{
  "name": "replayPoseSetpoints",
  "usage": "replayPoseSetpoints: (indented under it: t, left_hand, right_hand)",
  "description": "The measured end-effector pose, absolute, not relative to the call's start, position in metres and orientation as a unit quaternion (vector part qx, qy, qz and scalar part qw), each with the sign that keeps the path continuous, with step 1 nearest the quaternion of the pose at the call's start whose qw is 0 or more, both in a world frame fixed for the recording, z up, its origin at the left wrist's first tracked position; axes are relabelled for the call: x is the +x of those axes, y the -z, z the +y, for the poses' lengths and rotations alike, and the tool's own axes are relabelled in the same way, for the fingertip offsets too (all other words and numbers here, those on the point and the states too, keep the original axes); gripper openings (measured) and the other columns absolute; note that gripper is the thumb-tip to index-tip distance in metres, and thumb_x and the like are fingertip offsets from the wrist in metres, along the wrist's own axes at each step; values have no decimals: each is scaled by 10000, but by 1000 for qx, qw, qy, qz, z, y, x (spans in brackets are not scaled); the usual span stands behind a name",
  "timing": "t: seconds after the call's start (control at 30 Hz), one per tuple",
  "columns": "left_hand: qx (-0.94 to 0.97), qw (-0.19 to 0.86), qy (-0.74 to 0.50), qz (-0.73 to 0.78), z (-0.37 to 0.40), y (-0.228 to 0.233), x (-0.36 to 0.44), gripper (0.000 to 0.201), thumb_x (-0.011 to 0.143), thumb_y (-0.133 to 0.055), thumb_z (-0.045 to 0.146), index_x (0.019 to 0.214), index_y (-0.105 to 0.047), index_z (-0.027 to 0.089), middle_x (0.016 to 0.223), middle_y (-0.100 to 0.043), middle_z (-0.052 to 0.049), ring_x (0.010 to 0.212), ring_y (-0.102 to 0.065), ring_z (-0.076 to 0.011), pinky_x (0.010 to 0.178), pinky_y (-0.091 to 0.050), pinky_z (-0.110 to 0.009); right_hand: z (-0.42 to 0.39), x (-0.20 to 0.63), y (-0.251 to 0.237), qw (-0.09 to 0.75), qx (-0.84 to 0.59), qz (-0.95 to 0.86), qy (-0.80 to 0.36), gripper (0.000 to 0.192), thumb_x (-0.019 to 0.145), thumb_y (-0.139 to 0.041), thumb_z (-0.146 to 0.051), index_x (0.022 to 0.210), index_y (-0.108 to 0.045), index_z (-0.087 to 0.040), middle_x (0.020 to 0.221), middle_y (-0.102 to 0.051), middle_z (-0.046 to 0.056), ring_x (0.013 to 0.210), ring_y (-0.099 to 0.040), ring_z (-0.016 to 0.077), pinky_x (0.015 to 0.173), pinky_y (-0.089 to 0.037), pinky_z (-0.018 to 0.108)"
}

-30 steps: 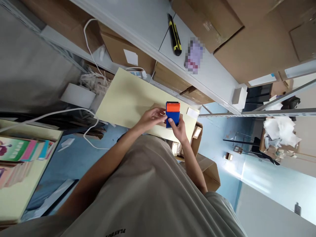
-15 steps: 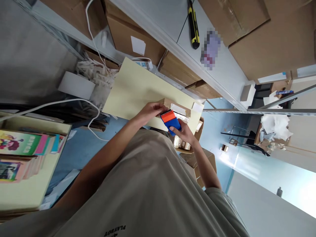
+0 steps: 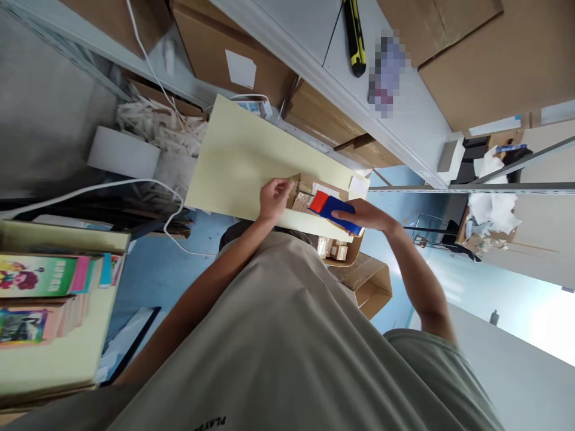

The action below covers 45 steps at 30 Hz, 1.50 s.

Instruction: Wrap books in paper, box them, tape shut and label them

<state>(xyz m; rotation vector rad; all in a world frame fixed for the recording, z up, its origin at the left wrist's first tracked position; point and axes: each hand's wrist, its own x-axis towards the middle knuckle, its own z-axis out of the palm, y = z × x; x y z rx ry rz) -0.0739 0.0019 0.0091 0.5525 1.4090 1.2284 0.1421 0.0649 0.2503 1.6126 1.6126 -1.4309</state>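
Head view, looking down over the person's chest. The right hand (image 3: pixel 369 215) is wrapped around the blue body of a blue-and-orange tape dispenser (image 3: pixel 335 211), fingers curled shut on it, with the orange end pointing toward 9 o'clock and resting against the top of a small cardboard box (image 3: pixel 314 190). The left hand (image 3: pixel 272 197) lies at the box's 9 o'clock side, fingers (image 3: pixel 284 184) bent and pressed onto its near corner, closed loosely on the cardboard edge rather than spread flat. The box sits on a pale yellow tabletop (image 3: pixel 238 161), near its 3 o'clock end. At 12 o'clock from the hands, a yellow-and-black utility knife (image 3: pixel 354 37) lies on a grey shelf (image 3: pixel 314 30) among large cartons. A stack of books (image 3: pixel 40 287) occupies the 9 o'clock edge, and an open carton (image 3: pixel 366 281) stands below the table at 5 o'clock.
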Motion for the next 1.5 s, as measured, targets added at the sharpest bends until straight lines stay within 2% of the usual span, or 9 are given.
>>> replayPoseSetpoints:
  t: [0.2,0.53,0.73,0.9,1.07,1.17,1.23,1.37,1.5]
  left_hand:
    - [178,551,-494,649,10,38,-73,220,906,-843,390,841,-721,219,826,-761,-34,796,-691,-193,805,-558,-315]
    - [98,566,-482,662,1,49,-51,132,950,-737,319,876,-676,229,886,-750,-41,881,-719,-196,857,-555,-313]
    - [99,573,-453,676,-1,51,-43,184,933,-742,405,865,-670,250,831,-727,-25,880,-706,-211,837,-544,-322]
    - [113,580,-438,678,0,45,-37,194,967,-739,373,840,-669,245,871,-769,-51,910,-718,-226,848,-531,-332]
    - [89,577,-444,680,3,47,-25,154,976,-732,338,866,-688,240,847,-744,-23,846,-699,-193,809,-518,-303]
    - [79,587,-446,671,2,50,-17,152,985,-722,366,896,-706,244,819,-715,-4,770,-676,-177,757,-509,-291]
    - [105,581,-443,675,1,53,-14,171,990,-732,398,911,-719,246,851,-720,-15,795,-688,-185,779,-526,-298]
    - [184,550,-408,705,-6,59,-20,228,931,-820,342,1115,-759,222,1056,-738,-85,973,-714,-238,925,-561,-358]
    - [306,562,-416,646,-9,49,-36,608,882,-868,275,1464,-698,221,1286,-699,-137,1111,-696,-279,1025,-581,-413]
  right_hand:
    - [99,133,-279,311,593,587,455,737,854,-793,-922,794,-728,-190,691,-774,84,577,-730,191,578,-557,323]
    - [124,89,-278,391,549,645,361,727,993,-702,-874,753,-715,-188,653,-732,78,659,-707,203,684,-491,331]
    - [132,73,-269,400,514,688,320,753,1014,-645,-899,801,-739,-183,642,-666,72,701,-678,227,704,-452,354]
    - [133,63,-272,403,511,696,304,750,1021,-632,-899,820,-729,-182,680,-654,80,749,-680,245,710,-426,367]
    - [130,60,-267,415,520,688,291,736,1018,-657,-884,819,-722,-179,688,-655,83,745,-679,243,723,-434,368]
    - [128,60,-263,403,521,691,297,754,1007,-648,-909,838,-731,-179,670,-656,80,734,-691,245,713,-444,363]
    - [127,58,-262,398,523,692,297,760,998,-648,-922,848,-736,-181,659,-659,81,730,-700,252,700,-447,364]
    - [121,52,-260,405,529,687,289,736,1007,-658,-897,848,-737,-183,661,-664,90,736,-704,258,695,-445,368]
    - [115,55,-261,414,523,688,287,708,1023,-655,-865,823,-727,-189,631,-638,80,704,-684,244,680,-432,370]
